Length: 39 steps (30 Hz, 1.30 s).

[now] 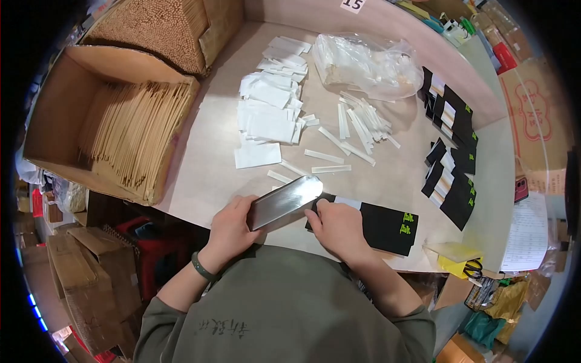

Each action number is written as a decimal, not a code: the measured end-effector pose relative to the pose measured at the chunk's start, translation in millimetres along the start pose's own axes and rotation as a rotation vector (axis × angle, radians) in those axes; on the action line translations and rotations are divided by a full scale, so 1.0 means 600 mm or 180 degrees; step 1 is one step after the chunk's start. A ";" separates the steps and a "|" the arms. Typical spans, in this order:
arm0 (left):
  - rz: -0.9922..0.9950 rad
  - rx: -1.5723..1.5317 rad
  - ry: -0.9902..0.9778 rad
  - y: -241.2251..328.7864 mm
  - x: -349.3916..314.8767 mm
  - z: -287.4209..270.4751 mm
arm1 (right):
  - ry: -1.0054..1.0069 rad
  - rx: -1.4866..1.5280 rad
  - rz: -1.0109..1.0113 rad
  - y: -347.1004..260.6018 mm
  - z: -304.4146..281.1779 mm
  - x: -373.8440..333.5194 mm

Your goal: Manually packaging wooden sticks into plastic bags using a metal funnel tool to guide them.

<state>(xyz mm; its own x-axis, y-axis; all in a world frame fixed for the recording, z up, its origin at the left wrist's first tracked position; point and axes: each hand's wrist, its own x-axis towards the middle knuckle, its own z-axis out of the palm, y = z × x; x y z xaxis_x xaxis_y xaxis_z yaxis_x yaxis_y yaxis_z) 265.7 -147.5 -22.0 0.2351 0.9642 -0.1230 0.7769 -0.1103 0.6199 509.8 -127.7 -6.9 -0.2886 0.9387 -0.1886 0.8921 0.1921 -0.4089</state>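
Observation:
My left hand (231, 227) is wrapped round a long, shiny metal bar (284, 202) with a rounded far end, slanted up and to the right over the front of the table. Beside it my right hand (340, 228) is closed on the left end of flat black pieces (387, 230) with green marks and a white band; its thumb points toward the metal bar. The black pieces lie along the table's front edge. Ahead of the bar are loose, narrow translucent strips (327, 169) and a heap of white rectangular pieces (269, 112).
Cardboard boxes of thin sticks (142, 130) stand at the left. A clear plastic bag (369, 63) lies at the back. More black pieces (449, 187) lean along the right wall panel (502, 157). Scissors (473, 267) with a yellow packet lie at the right front corner.

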 end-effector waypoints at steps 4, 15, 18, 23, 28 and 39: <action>0.0043 -0.0054 0.0062 -0.006 -0.002 -0.009 | 0.0166 0.0239 0.0024 -0.002 0.002 -0.003; 0.1290 0.0315 -0.0698 -0.011 0.042 -0.066 | -0.0623 0.1325 -0.0138 -0.044 -0.027 0.061; 0.1425 0.0511 0.0261 -0.037 0.057 -0.113 | 0.0306 -0.0388 -0.0203 0.081 -0.038 0.121; -0.0534 0.0766 0.2257 -0.206 0.052 -0.236 | 0.0322 0.0312 -0.0211 0.051 -0.045 0.140; -0.0970 0.0881 0.1411 -0.286 0.041 -0.249 | 0.0448 0.0594 -0.1524 -0.041 0.031 0.235; -0.1105 0.0504 0.0934 -0.282 0.038 -0.255 | -0.1012 0.0653 -0.1198 -0.112 -0.012 0.143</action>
<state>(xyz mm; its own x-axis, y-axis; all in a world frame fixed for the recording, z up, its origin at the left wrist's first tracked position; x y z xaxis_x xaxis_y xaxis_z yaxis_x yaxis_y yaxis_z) 50.4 -69.8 -11.4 -0.2110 0.9754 -0.0637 0.8651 0.2167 0.4525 427.4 -58.0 10.7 -0.6951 0.6765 -0.2433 0.6294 0.4092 -0.6606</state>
